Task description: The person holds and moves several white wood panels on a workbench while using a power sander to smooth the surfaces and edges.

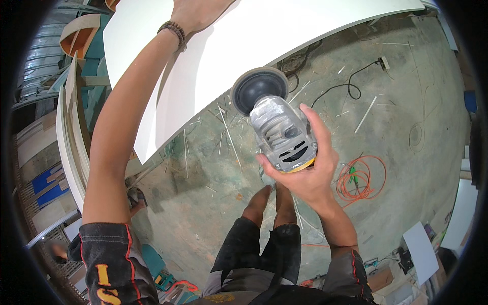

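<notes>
Clasping a grey sander (281, 129) in a curled right hand (314, 175), resting the left hand (199, 13), hold unseen, on a white panel (239, 38); apparently mid-sanding, with remainder unclear.

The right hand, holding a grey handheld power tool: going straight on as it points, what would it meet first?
Probably the large white flat panel, met by the round black disc of the tool; whether they touch is unclear.

Sander (284, 132) by near edge of panel (229, 46), coil (347, 195) on floor (417, 178) at right, boards (76, 137) at left
</notes>
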Demonstrator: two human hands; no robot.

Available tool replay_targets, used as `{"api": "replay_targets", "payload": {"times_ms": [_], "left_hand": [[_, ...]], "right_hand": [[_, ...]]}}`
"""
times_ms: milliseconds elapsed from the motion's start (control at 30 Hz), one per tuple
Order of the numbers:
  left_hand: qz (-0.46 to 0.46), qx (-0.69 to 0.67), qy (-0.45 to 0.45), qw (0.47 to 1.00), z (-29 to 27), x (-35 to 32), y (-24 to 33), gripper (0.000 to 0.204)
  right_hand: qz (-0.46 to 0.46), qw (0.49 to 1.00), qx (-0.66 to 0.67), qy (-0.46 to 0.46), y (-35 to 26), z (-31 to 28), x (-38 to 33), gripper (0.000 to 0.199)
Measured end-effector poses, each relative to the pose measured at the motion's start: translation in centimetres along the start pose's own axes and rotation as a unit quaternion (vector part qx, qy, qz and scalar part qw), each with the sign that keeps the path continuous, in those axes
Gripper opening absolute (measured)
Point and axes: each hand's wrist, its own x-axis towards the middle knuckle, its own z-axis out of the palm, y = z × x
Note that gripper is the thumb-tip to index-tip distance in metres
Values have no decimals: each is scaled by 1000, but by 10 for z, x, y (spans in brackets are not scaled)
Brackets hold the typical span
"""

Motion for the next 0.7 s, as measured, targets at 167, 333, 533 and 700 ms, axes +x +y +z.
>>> {"api": "replay_targets", "payload": {"times_ms": [167, 333, 533, 700], "left_hand": [[1, -6, 5, 1000, 0, -1, 1, 83], [-5, -1, -4, 1000, -3, 0, 4, 82], [-20, -2, -11, 1000, -4, 1, 10, 81], [-7, -7, 12, 1000, -3, -1, 4, 81]], "right_hand": [[-7, 999, -15, 46, 2, -9, 11, 94], [26, 996, -8, 85, 17, -25, 21, 94], [46, 995, 10, 85, 22, -33, 21, 94], [19, 999, -6, 44, 6, -20, 15, 94]]}}
